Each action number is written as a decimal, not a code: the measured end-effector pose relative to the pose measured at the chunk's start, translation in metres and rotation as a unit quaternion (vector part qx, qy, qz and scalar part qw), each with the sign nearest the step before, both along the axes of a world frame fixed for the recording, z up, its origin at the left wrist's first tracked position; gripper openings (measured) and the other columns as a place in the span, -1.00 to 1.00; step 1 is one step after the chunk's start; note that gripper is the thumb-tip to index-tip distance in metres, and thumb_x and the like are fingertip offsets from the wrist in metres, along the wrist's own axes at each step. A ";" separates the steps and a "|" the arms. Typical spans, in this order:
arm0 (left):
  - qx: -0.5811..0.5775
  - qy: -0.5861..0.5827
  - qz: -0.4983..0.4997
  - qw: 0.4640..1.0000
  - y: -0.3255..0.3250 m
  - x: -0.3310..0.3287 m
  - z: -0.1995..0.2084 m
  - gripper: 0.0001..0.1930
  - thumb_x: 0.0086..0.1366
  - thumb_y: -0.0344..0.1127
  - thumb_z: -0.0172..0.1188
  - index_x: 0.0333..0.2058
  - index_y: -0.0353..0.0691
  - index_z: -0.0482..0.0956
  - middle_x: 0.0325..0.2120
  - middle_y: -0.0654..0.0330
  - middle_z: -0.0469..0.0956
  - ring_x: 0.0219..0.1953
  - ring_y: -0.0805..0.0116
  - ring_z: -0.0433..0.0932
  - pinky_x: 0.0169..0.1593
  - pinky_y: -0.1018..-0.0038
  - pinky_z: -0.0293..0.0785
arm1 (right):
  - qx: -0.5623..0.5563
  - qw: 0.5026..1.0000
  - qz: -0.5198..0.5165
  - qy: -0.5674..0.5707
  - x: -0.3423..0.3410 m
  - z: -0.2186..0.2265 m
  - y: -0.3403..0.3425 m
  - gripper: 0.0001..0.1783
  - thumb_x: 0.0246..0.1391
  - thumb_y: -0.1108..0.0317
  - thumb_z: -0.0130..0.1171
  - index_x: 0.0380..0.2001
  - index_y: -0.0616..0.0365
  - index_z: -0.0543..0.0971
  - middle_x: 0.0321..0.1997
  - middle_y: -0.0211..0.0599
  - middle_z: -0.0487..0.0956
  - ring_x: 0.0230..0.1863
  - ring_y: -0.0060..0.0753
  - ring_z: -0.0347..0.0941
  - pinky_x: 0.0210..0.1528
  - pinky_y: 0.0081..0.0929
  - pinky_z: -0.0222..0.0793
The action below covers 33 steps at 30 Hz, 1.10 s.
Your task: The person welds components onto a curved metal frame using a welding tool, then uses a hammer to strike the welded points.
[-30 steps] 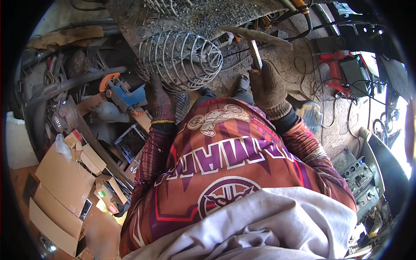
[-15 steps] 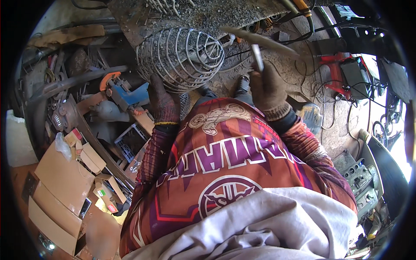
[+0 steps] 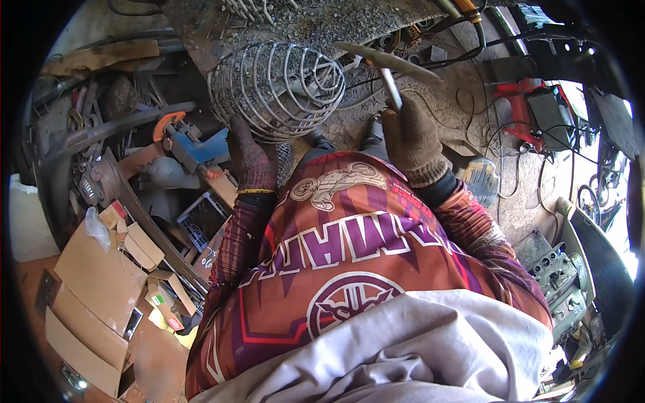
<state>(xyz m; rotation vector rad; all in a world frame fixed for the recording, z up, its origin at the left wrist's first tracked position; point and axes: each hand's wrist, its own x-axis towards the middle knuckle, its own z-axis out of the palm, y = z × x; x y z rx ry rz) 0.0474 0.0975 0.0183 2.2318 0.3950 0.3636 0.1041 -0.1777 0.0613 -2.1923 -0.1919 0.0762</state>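
Note:
A cone-shaped cage of bent metal rods (image 3: 287, 74) lies on its side against the dirty metal workbench (image 3: 195, 27), its narrow end toward the right. My gloved left hand (image 3: 252, 160) is at the cage's lower left rim, its fingers apparently closed on the rods; the fingertips are partly hidden. To the right of the cage, my gloved right hand (image 3: 415, 141) is wrapped around the metal handle of a chipping hammer (image 3: 390, 86). The hammer's long, tapering head is raised near the cage's narrow end, apart from it.
More bent rods (image 3: 252, 9) lie on the gritty bench top. A cable with an orange-yellow handle (image 3: 470, 9) hangs at the upper right. Cables loop over the floor near a red stool (image 3: 519, 113). On the left stand a blue and orange machine (image 3: 198, 146) and cardboard boxes (image 3: 101, 269).
The hammer and my right hand have shifted slightly left, and the blurred hammer head looks sharper. My left hand stays at the cage, which has barely moved.

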 end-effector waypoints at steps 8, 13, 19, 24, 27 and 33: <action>-0.432 -0.032 0.120 0.893 0.003 0.006 -0.012 -0.56 0.43 -0.16 -0.05 0.10 -0.40 0.32 -0.03 -0.02 0.45 0.00 0.15 0.48 0.04 0.30 0.44 | -0.014 1.000 0.004 0.003 0.003 0.004 0.002 -0.68 0.18 0.19 0.14 -0.06 0.09 0.49 -0.37 0.00 0.56 -0.30 0.11 0.53 -0.32 -0.13 0.41; -0.522 -0.056 0.151 0.838 0.002 0.007 -0.011 -0.52 0.35 -0.20 0.07 0.13 -0.38 0.30 -0.01 -0.08 0.44 0.02 0.07 0.47 0.06 0.25 0.42 | -0.020 1.000 0.021 0.001 0.010 0.003 0.004 -0.66 0.18 0.09 0.10 -0.05 -0.01 0.50 -0.37 -0.06 0.57 -0.32 0.10 0.54 -0.33 -0.05 0.43; -0.413 -0.038 0.123 0.902 0.004 0.003 -0.013 -0.44 0.27 -0.21 0.15 0.16 -0.37 0.27 0.03 -0.10 0.42 0.05 0.02 0.45 0.11 0.23 0.39 | -0.033 0.998 0.039 -0.026 0.011 -0.015 -0.004 -0.73 0.19 0.16 0.12 -0.15 0.07 0.51 -0.45 -0.08 0.56 -0.42 0.00 0.54 -0.38 -0.17 0.41; 0.005 0.006 0.023 1.000 0.015 -0.006 -0.018 -0.37 0.21 -0.22 0.22 0.19 -0.35 0.25 0.05 -0.13 0.40 0.08 -0.02 0.43 0.15 0.21 0.36 | 0.134 0.988 -0.072 0.017 0.025 -0.008 -0.005 -0.75 0.25 0.22 0.09 -0.13 0.13 0.53 -0.57 -0.41 0.46 -0.59 -0.57 0.39 -0.56 -0.54 0.24; -0.001 0.002 0.030 1.000 0.011 -0.006 -0.008 -0.36 0.20 -0.18 0.23 0.20 -0.31 0.25 0.08 -0.12 0.39 0.11 -0.03 0.40 0.19 0.19 0.33 | 0.208 0.963 -0.112 0.130 0.035 -0.016 -0.013 -0.69 0.25 0.15 0.10 -0.10 0.13 0.53 -0.55 -0.54 0.43 -0.60 -0.72 0.31 -0.60 -0.63 0.21; -0.666 -0.101 0.094 0.733 -0.002 0.014 0.058 -0.41 0.38 0.06 -0.09 0.28 -0.07 0.20 0.26 0.14 0.26 0.26 0.09 0.27 0.34 0.05 0.13 | 0.223 0.941 -0.137 0.213 0.039 -0.016 -0.020 -0.68 0.23 0.11 0.13 -0.13 0.12 0.53 -0.60 -0.57 0.41 -0.65 -0.71 0.31 -0.66 -0.61 0.21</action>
